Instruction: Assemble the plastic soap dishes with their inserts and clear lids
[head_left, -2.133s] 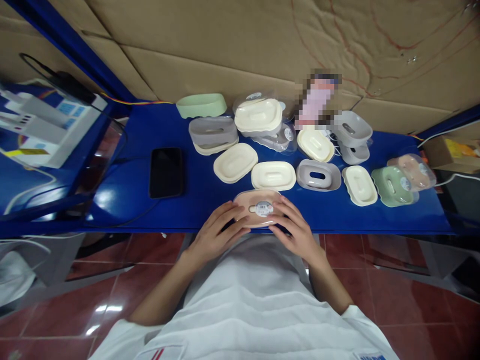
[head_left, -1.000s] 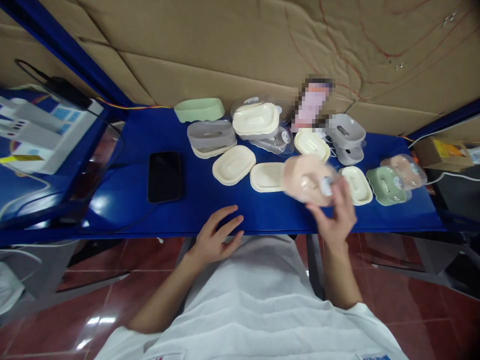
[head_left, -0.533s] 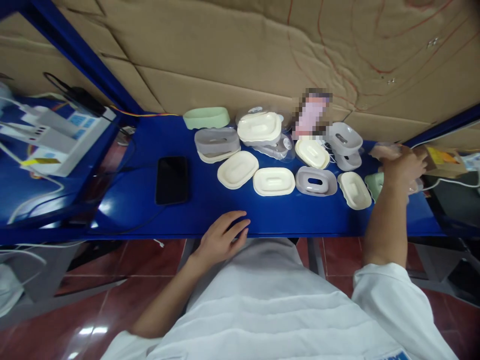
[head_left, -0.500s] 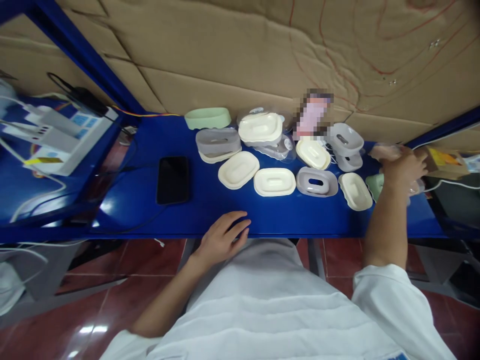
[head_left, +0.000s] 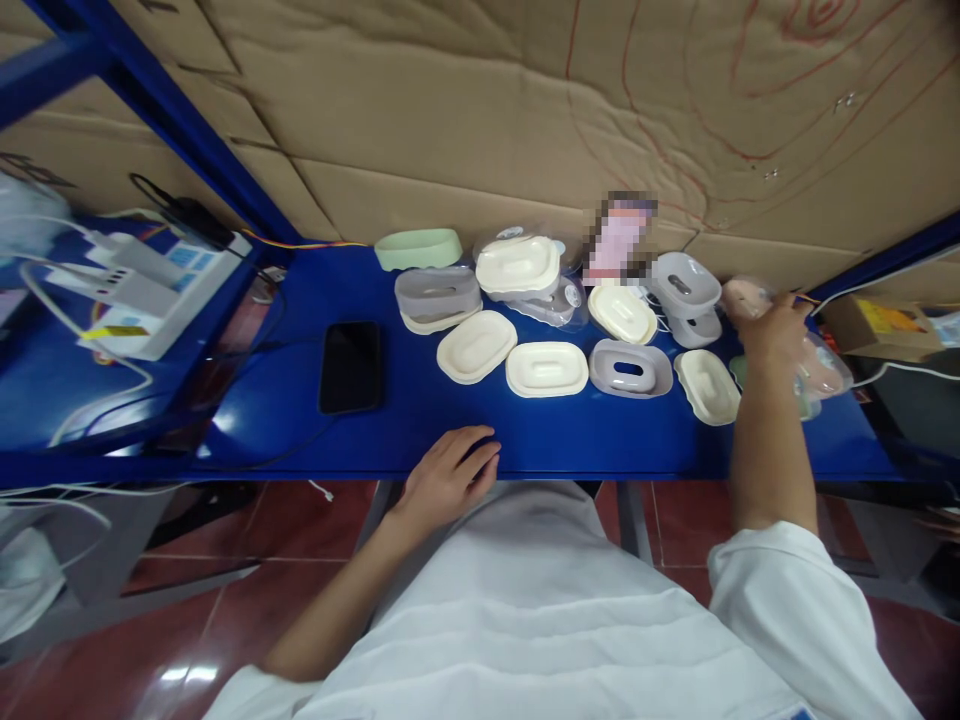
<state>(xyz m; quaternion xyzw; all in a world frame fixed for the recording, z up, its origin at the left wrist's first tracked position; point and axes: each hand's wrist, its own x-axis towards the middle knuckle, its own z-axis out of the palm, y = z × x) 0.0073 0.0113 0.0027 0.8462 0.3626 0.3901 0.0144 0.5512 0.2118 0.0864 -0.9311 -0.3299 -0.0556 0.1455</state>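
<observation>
My left hand (head_left: 454, 468) rests at the front edge of the blue table, fingers loosely stretched and nothing in them. At the far right, my right hand (head_left: 776, 328) grips a pink soap dish (head_left: 747, 296); its fingertips are partly hidden and blurred. Under and beside that forearm lie a green dish (head_left: 738, 370) and another pink piece (head_left: 823, 368) in clear wrapping. Left of the arm is a cream dish piece (head_left: 707, 386), with stacked grey dishes (head_left: 686, 283) behind it. A grey dish (head_left: 630, 368) and a cream lid-like piece (head_left: 547, 369) lie along the middle.
A black phone (head_left: 350, 367) lies left on the table (head_left: 420, 410). More pieces, including a green dish (head_left: 418, 249), stand along the cardboard wall (head_left: 420, 110). A power strip (head_left: 165, 290) with cables is at left, a small cardboard box (head_left: 885, 325) at right.
My right hand has shifted left, and the pink dish has moved slightly left with it. The wrapped pink piece shows more now. My left hand stays put; the view has tilted slightly.
</observation>
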